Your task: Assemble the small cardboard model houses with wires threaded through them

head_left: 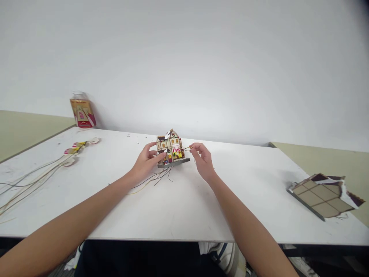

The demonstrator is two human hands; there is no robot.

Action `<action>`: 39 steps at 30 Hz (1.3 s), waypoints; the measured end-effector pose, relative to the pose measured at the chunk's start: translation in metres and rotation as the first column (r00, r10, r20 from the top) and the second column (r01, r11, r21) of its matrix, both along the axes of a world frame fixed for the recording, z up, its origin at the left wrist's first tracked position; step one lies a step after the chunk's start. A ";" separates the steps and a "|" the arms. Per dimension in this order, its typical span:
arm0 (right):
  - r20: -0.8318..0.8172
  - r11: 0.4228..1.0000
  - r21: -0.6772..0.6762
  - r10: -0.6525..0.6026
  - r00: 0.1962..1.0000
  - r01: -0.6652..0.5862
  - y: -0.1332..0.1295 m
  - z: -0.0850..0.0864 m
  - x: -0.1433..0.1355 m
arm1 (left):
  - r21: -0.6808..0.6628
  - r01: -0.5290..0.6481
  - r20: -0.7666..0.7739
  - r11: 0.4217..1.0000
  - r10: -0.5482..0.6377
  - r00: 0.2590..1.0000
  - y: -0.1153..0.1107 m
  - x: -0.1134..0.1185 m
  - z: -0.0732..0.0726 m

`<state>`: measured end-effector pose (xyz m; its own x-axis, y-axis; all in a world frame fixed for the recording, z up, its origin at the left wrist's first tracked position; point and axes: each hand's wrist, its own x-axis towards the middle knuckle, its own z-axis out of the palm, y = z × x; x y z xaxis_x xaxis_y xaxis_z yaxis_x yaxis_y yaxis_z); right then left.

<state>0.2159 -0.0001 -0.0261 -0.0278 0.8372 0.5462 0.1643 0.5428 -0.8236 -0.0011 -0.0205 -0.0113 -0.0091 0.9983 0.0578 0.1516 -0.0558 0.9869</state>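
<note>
Model house (170,149) stands upright on the white bench (184,207), centre, toward the far edge. Walls up, shopfront with striped awning facing the camera, small base plate under it. A bunch of thin wires (155,179) trails from under the base toward 7 o'clock, loose on the bench.

Left hand (145,161) at the house's 9 o'clock, fingers curled round its left wall and front corner, holding it steady. Right hand (203,159) at 3 o'clock, just beside the house and not touching it; thumb and forefinger pinched narrow on a thin wire loop (188,148) that reaches toward the right wall.

Progress, by judgement: the shell looks assembled, wiring looks unfinished, since the leads hang free. A separate roof panel (324,194), tiled, snow-edged, lies flat well off at 4 o'clock near the bench's right edge, not fitted. Whether the house already carries its own full roof cannot be told at this size.

Outward: at 9 o'clock, well apart, a second bundle of long leads (37,173) with small coloured pieces at the ends. At 10 o'clock, against the wall, the kit box (82,108).
</note>
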 end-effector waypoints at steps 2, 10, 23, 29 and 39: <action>0.124 0.996 0.019 -0.083 0.989 0.082 -0.002 0.000 0.000 | -0.017 -0.046 -0.022 0.999 0.045 0.999 0.001 0.000 0.002; 0.651 0.879 0.216 -0.454 0.608 0.425 0.005 -0.017 0.014 | -0.107 -0.142 0.067 0.984 0.149 0.987 0.004 -0.002 0.003; 0.586 0.991 0.026 -0.124 0.801 0.134 -0.011 -0.004 -0.001 | 0.017 -0.152 0.216 0.988 0.145 0.966 0.001 0.004 0.004; -0.240 0.794 -0.543 0.164 0.957 -0.272 -0.018 0.009 -0.020 | 0.107 -0.095 0.264 0.990 0.064 0.962 -0.005 0.008 0.002; -0.789 0.695 -0.463 -0.040 0.613 -0.550 -0.025 0.014 -0.041 | 0.035 0.099 0.198 0.994 -0.104 0.975 -0.012 0.014 -0.005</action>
